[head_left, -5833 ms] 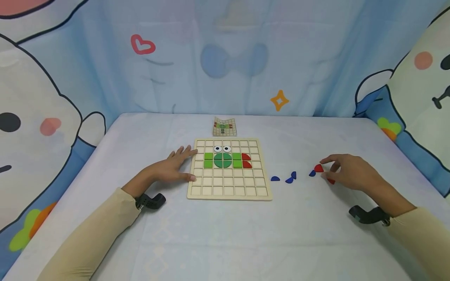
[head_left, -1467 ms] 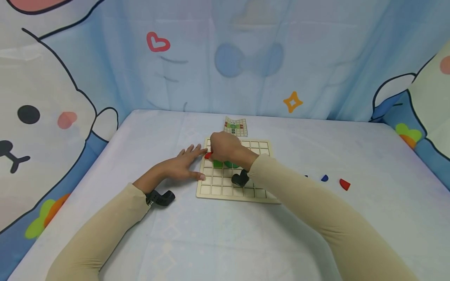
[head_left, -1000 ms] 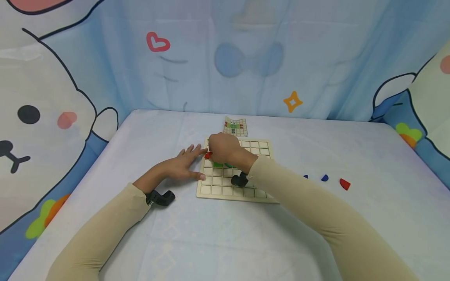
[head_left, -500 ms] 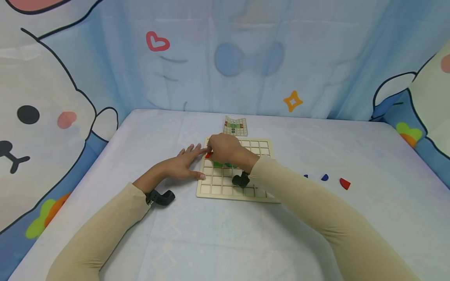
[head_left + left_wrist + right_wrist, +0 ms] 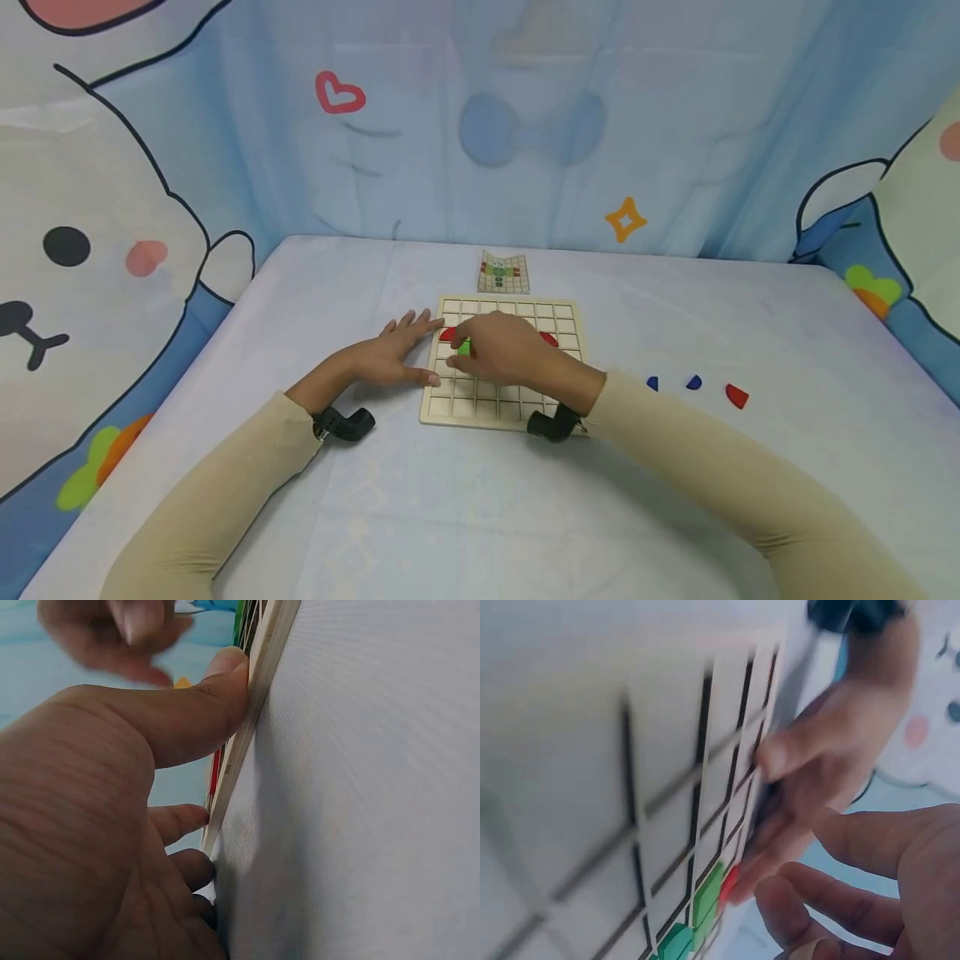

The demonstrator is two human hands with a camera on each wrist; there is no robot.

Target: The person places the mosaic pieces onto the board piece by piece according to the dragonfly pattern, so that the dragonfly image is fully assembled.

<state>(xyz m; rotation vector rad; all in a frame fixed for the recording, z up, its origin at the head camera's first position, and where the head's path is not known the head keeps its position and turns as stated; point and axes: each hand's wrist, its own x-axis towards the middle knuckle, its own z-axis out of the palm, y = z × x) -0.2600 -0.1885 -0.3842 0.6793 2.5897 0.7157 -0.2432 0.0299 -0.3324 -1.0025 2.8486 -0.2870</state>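
My left hand [image 5: 382, 354] lies spread at the left side of the wooden grid board [image 5: 480, 408], its thumb and a fingertip touching the edge. A red piece [image 5: 447, 334] with a curved side sits in a square near that edge. My right hand [image 5: 510, 346] hovers over the board with thumb and forefinger apart, holding nothing; it hides much of the pattern. A bright green square [image 5: 464, 347] shows by its fingertips, and another red piece [image 5: 550, 339] appears beyond the knuckles. In the right wrist view, a dark green piece [image 5: 675, 941] adjoins the bright green one [image 5: 707, 904].
Behind the board lies a small pattern card [image 5: 503, 273]. Right of the board, on the white cloth, are a blue piece [image 5: 652, 383], a blue half-round piece [image 5: 693, 382] and a loose red piece [image 5: 737, 396]. A printed curtain hangs at the back.
My right hand earlier took a red piece from the right side and brought it to the board's left column. Now it has let go and drawn back rightward. The left hand stays put.
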